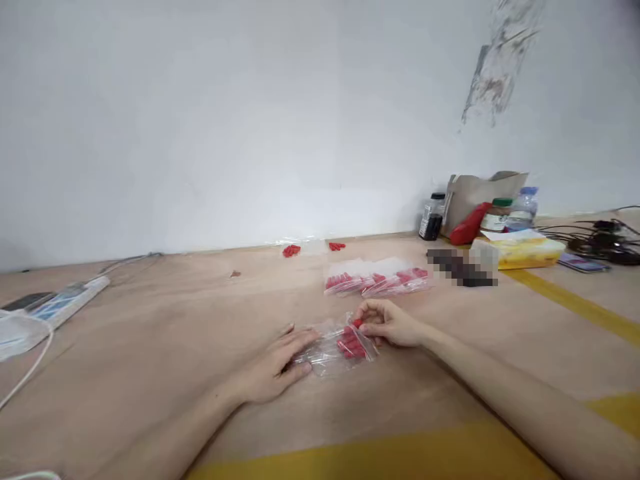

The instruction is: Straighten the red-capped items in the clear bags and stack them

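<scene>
A clear plastic bag (327, 360) lies flat on the table in front of me. Inside its right part sit several small red cylindrical pieces (351, 344), side by side; their exact kind I cannot make out. My left hand (280, 360) rests on the bag's left end, fingers stretched out and apart. At the bag's right side my right hand (387, 323) is closed in a pinch, with a red piece (357, 323) at its fingertips. Just beyond, several clear bags (375, 287) holding similar red pieces lie in an overlapping row.
Two small heaps of red pieces (291, 251) lie near the wall. To the right stand a dark-filled jar (431, 217), a brown paper bag (463, 197), a green-lidded jar (497, 215) and a yellow tissue pack (533, 251). A power strip (75, 300) and white cable (35, 363) lie left.
</scene>
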The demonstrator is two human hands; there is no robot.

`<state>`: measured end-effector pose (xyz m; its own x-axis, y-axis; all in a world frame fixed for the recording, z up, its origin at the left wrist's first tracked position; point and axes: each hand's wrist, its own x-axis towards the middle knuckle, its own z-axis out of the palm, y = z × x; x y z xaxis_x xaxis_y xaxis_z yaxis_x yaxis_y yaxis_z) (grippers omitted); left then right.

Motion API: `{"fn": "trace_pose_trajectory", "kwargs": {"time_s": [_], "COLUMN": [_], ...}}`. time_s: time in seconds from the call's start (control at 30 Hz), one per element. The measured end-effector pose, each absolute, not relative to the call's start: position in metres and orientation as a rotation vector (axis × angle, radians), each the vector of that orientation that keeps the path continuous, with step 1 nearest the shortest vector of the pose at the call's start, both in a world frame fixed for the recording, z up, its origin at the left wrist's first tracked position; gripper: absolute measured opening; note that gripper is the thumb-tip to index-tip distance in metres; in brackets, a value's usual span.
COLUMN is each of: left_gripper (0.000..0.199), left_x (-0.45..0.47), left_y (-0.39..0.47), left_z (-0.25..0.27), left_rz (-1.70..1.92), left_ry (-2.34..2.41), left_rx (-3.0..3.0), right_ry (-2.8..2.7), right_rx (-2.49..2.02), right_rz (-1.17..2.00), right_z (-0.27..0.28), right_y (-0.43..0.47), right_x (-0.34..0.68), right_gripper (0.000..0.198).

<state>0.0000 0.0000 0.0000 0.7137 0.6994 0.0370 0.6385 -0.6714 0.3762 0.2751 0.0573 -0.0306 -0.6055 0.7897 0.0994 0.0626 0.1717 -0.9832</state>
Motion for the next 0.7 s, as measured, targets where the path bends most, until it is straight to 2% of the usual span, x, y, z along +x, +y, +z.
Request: {"fn": "trace_pose_trajectory", "kwargs": {"time_s": [0.27,0.5,0.7], "left_gripper": [0.045,0.045,0.04], "left_x": [0.0,0.0,-0.001], "left_y": [0.0,-0.001,-0.001], "left_z": [-0.003,-0.001,-0.001], "left_rz": [0.323,0.324,0.272], "left_ry": [0.995,1.001,1.025], "left_rx": [2.637,2.649,2.657], "right_ry": [-1.857,-1.682,-1.72], "right_rx": [-0.963,-1.212,-1.291], "right_rz": [1.378,1.113,1.105], "right_z": [-0.031,-0.034,-0.032], "right_y": [0.055,0.05,0.051], "right_x": [0.27,0.262,0.264], "right_gripper": [0.041,0.035,0.019]}}
